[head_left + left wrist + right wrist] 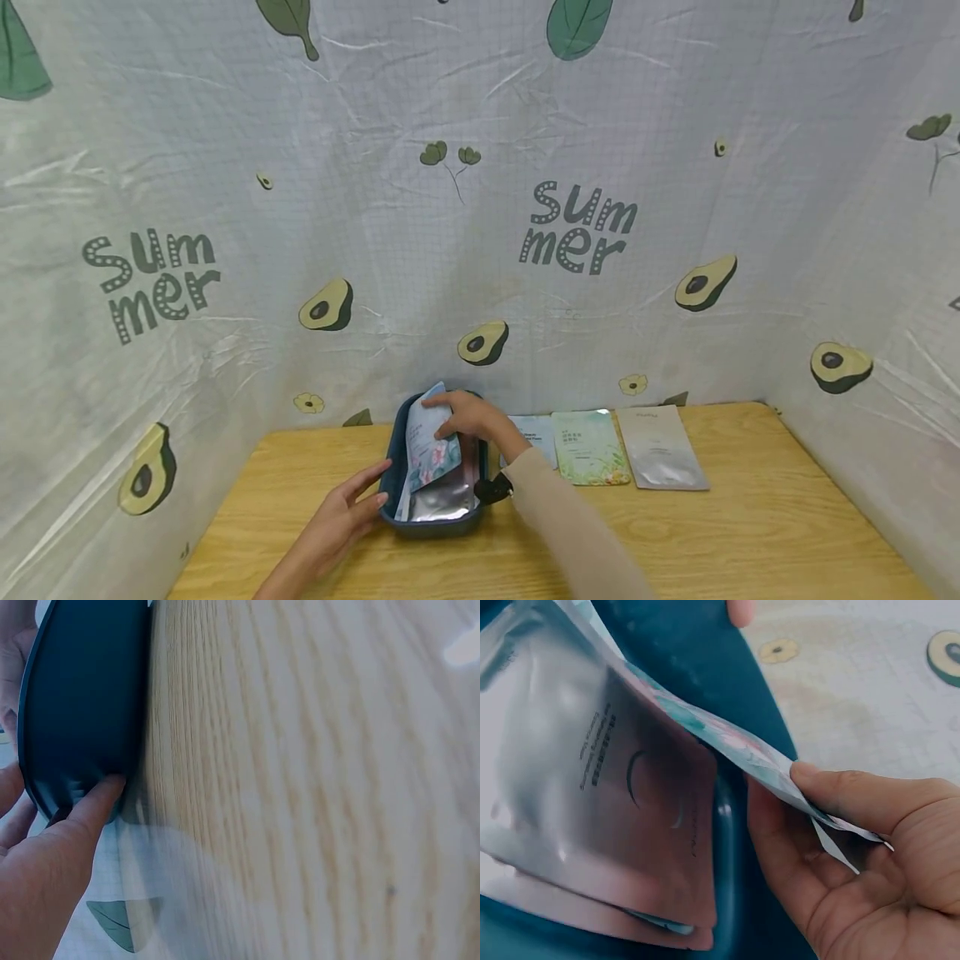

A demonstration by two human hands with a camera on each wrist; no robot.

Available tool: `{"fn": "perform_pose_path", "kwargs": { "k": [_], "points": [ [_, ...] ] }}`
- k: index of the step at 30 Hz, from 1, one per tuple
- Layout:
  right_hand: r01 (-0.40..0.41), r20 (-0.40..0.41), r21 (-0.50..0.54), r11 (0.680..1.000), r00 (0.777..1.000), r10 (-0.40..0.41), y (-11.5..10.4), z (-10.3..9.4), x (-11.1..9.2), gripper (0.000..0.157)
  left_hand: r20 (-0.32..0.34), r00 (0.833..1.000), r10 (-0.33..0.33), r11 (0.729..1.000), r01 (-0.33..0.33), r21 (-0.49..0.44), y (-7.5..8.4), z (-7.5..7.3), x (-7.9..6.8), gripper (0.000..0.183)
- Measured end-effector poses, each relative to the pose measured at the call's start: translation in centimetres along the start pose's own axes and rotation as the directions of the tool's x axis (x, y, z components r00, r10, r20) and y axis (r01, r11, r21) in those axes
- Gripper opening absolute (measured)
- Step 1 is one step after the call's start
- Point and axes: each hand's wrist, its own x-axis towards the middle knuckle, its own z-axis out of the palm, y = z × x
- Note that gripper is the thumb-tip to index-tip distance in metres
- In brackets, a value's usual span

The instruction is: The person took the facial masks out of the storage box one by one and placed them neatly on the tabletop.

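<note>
In the head view my right hand pinches a pale blue floral sheet mask packet, which tilts up inside a dark blue bin. In the right wrist view the thumb lies on one face of the packet, with fingers behind it. Below it in the bin lie silvery-pink mask packets, stacked flat. My left hand rests its extended fingers against the bin's left side. The left wrist view shows one finger along the outer wall, close to the table.
On the wooden table, right of the bin, three packets lie in a row: light blue, green floral and silver-beige. A white printed sheet hangs behind and along both sides.
</note>
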Motion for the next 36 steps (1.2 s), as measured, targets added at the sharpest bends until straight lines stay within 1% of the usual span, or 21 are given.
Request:
{"fn": "perform_pose_path", "kwargs": {
  "k": [4, 7, 10, 13, 18, 20, 23, 30, 36],
  "points": [
    [0.032, -0.03, 0.066, 0.997, 0.999, -0.03, 0.3, -1.1, -0.9, 0.062, 0.003, 1.0, 0.012, 1.0, -0.012, 0.0, 0.1, 0.1, 0.2, 0.065],
    [0.069, -0.053, 0.106, 0.992, 0.997, -0.064, 0.6, -1.8, -1.7, 0.063, -0.022, 1.0, -0.001, 1.0, 0.001, 0.009, 0.2, 0.1, 0.1, 0.065],
    [0.111, -0.086, 0.103, 0.988, 0.991, -0.102, 1.0, -2.6, -2.6, 0.063, -0.067, 0.997, -0.031, 0.999, 0.033, 0.026, 0.2, 0.2, 0.0, 0.063],
    [0.136, -0.13, 0.083, 0.987, 0.984, -0.124, 1.6, -3.4, -3.5, 0.062, -0.082, 0.996, -0.044, 0.998, 0.047, 0.038, 0.1, 0.3, -0.1, 0.062],
    [0.112, -0.192, 0.086, 0.99, 0.977, -0.094, 2.9, -5.0, -5.6, 0.063, -0.048, 0.998, -0.039, 0.999, 0.04, 0.033, -0.1, 0.4, 0.0, 0.062],
    [0.108, -0.21, 0.104, 0.989, 0.974, -0.085, 3.4, -5.7, -6.5, 0.063, -0.045, 0.998, -0.037, 0.999, 0.038, 0.034, -0.1, 0.4, 0.1, 0.062],
    [0.125, -0.234, 0.114, 0.986, 0.968, -0.096, 4.0, -6.6, -7.6, 0.063, -0.053, 0.998, -0.035, 0.999, 0.036, 0.034, -0.1, 0.3, 0.0, 0.062],
    [0.142, -0.256, 0.109, 0.984, 0.96, -0.11, 5.1, -7.9, -9.7, 0.064, -0.051, 0.998, -0.036, 0.999, 0.038, 0.033, 0.2, 0.2, -0.1, 0.061],
    [0.136, -0.266, 0.132, 0.982, 0.959, -0.097, 5.5, -8.7, -11.1, 0.065, -0.064, 0.997, -0.049, 0.998, 0.052, 0.041, 0.1, 0.3, 0.0, 0.061]
  ]
}}
